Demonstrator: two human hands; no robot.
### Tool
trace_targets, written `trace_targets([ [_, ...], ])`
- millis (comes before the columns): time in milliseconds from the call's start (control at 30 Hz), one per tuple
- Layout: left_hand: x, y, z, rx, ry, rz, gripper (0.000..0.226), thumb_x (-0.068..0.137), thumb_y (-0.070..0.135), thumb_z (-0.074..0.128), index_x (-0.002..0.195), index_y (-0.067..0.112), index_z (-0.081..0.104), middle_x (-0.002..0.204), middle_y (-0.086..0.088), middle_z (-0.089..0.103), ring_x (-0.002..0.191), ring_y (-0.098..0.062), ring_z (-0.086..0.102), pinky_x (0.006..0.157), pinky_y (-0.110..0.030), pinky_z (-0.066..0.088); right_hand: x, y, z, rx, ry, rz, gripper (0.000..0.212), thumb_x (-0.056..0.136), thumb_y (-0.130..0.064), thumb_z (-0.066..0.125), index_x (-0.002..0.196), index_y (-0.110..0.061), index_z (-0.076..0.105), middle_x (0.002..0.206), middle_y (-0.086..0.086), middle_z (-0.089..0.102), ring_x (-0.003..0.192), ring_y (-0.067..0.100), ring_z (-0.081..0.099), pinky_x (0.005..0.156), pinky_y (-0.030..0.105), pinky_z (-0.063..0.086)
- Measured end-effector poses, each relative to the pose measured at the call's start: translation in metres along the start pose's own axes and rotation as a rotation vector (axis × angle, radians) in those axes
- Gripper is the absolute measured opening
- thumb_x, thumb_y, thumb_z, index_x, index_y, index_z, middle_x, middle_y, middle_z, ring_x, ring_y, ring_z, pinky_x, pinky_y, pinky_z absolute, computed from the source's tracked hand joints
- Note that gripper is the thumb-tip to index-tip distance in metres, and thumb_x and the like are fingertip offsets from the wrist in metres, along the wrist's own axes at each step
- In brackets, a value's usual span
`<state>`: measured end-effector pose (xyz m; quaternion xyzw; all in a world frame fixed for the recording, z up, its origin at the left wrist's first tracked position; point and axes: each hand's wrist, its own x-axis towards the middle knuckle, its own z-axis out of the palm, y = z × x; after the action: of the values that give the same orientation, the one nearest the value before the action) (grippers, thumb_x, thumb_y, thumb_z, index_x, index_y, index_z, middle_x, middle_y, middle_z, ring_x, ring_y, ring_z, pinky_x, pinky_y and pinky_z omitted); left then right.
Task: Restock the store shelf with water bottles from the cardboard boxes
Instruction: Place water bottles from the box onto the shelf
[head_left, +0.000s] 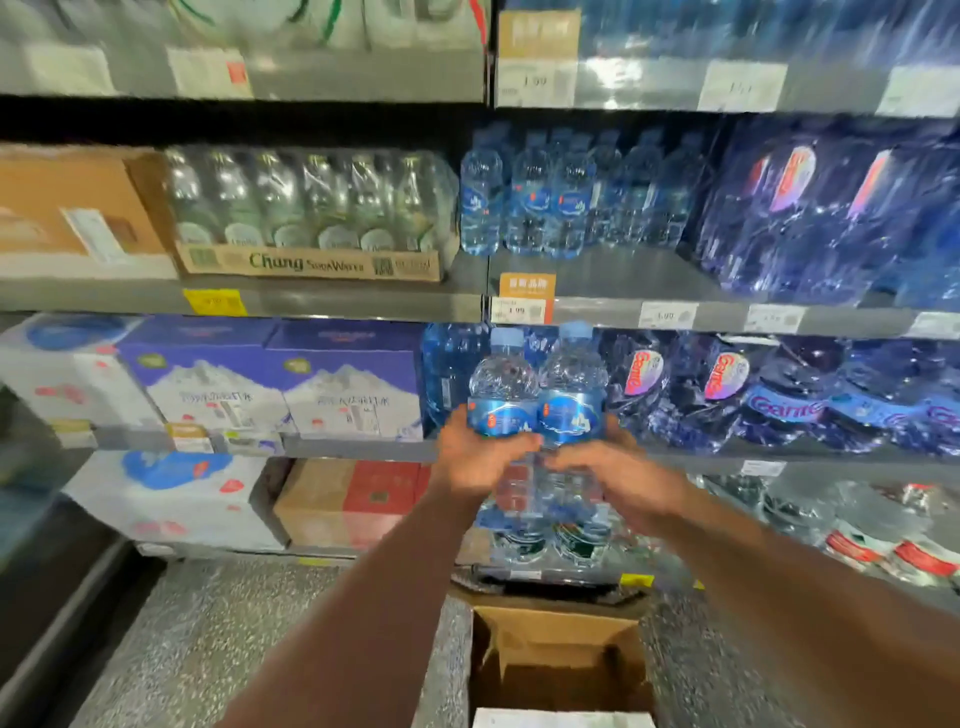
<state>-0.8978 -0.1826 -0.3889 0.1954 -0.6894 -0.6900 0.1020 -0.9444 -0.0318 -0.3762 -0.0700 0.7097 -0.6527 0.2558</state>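
The left hand (483, 457) is clamped low on one clear, blue-labelled plastic water bottle (503, 384), the right hand (621, 475) on its twin (571, 379); they touch, upright, over the brown cardboard box (558, 660). Held under the labels, either may tip or slip and topple the loose bottles (530, 202) shelved above the hands

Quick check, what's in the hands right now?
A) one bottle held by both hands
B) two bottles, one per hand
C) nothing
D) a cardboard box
B: the left hand grips the left bottle and the right hand grips the right bottle, upright and side by side.
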Motion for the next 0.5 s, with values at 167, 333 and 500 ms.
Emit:
trace_targets([
  [167,-0.015,0.087,-0.008,0.064,0.029,0.169,0.055,0.061,0.012,0.086,0.11,0.012,0.062,0.095,-0.001,0.072,0.083,-0.012,0.069,0.072,-0.024,0.056,-0.032,-0.081,0.006,0.049,0.033,-0.126,0.028,0.073,0.006,0.072,0.087,-0.006,0.052,0.069,-0.008,0.073,0.068,0.01,0.07,0.05,0.019,0.051],
  [333,-0.029,0.153,-0.011,-0.02,-0.011,0.266,0.064,0.063,0.007,0.085,0.119,0.004,0.054,0.105,-0.01,0.069,0.094,-0.022,0.068,0.085,-0.038,0.055,-0.054,-0.14,0.009,0.026,0.117,-0.227,0.05,0.069,0.0,0.076,0.11,-0.014,0.05,0.105,0.013,0.07,0.097,0.029,0.067,0.071,0.033,0.049],
  [500,-0.032,0.197,-0.01,-0.058,-0.038,0.342,0.055,0.064,0.009,0.085,0.112,0.009,0.057,0.1,-0.008,0.07,0.087,-0.018,0.069,0.076,-0.032,0.057,-0.065,-0.185,0.004,0.04,0.174,-0.29,0.061,0.063,0.005,0.078,0.117,-0.003,0.049,0.106,0.018,0.067,0.099,0.034,0.065,0.092,0.045,0.051],
])
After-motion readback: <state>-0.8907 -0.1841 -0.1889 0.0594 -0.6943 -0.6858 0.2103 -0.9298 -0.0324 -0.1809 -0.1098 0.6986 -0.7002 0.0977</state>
